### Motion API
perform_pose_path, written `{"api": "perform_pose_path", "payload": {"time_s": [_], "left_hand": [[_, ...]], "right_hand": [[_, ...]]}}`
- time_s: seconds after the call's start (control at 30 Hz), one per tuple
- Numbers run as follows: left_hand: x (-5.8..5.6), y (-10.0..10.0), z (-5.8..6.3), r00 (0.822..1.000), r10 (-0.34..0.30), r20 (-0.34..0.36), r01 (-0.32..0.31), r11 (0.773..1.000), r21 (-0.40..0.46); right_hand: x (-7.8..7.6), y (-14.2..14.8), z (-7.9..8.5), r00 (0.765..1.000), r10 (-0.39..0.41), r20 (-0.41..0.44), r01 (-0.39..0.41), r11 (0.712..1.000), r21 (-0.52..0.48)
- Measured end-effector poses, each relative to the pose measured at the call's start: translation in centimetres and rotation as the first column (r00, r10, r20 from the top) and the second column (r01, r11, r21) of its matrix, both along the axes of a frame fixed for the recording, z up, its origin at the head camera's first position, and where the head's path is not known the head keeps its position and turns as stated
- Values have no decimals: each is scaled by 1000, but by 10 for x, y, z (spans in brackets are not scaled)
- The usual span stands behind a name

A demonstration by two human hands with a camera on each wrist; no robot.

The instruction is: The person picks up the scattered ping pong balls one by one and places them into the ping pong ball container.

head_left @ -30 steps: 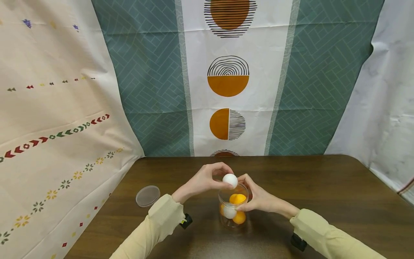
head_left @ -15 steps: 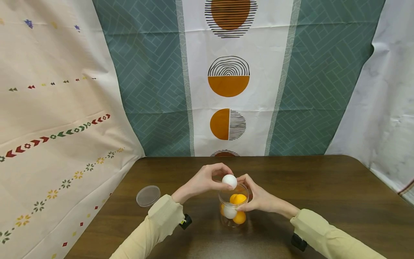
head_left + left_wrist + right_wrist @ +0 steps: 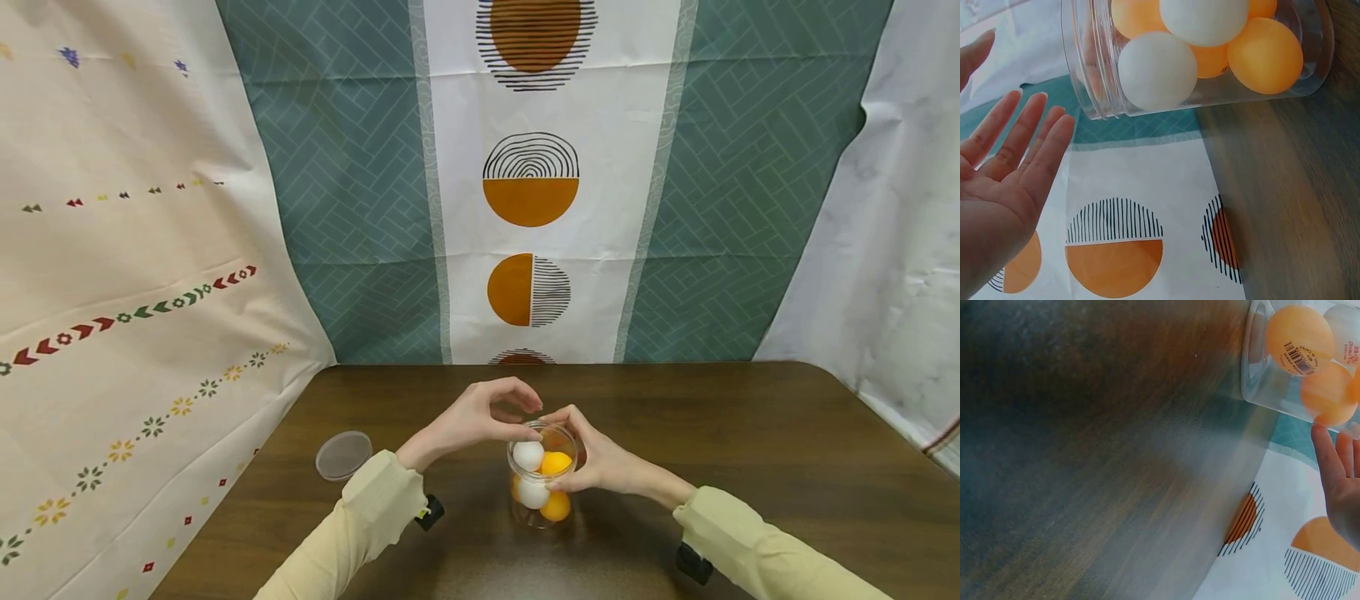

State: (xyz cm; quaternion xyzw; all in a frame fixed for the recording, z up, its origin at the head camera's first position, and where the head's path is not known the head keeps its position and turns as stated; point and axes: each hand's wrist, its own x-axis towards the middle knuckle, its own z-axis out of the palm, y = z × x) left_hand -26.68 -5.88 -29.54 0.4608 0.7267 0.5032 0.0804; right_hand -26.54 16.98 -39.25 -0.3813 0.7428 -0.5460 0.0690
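A clear plastic jar [image 3: 534, 520] stands upright on the table with several orange and white ping-pong balls inside. One white ping-pong ball [image 3: 528, 455] lies high in it, just below the rim, beside an orange ball [image 3: 557, 463]. Over the jar's mouth is my left hand [image 3: 480, 417], thumb and fingers apart with nothing between them. In the left wrist view its fingers [image 3: 1007, 144] spread in front of the threaded neck [image 3: 1110, 69]. My right hand [image 3: 611, 462] grips the upper part of the jar, thumb on the near side; its fingers [image 3: 1329, 456] touch the wall in the right wrist view.
To the left on the dark wooden table [image 3: 705, 433] lies a round translucent lid [image 3: 343, 455]. A patterned cloth [image 3: 360, 208] hangs along the table's back edge, and a cream cloth [image 3: 150, 275] hangs on the left.
The white ping-pong ball that my left hand pinched above the rim has dropped into the jar, and the left fingers have parted. My right hand keeps its grip on the jar.
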Motion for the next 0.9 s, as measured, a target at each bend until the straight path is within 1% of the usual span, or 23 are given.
{"api": "perform_pose_path", "payload": {"time_s": [0.2,0.4,0.57,0.67,0.77,0.9], "left_hand": [[1,0,0,1000,0,2,0,1000,-4],[1,0,-2,1000,5,1,-5,1000,0],[1,-4,-2,999,43,-8,-43,999,-2],[2,-6,-2,997,71,-26,-71,997,-9],[1,-8,-2,994,98,-43,-98,995,-2],[0,-11,-3,990,128,-60,-128,992,3]], "right_hand": [[1,0,0,1000,-5,1,5,1000,3],[1,0,-1,1000,-27,-7,27,1000,11],[2,0,0,1000,-28,-12,28,1000,11],[2,0,0,1000,-9,-18,9,1000,-7],[2,0,1,1000,-8,-27,8,1000,-12],[3,0,2,999,-27,-18,27,1000,6]]}}
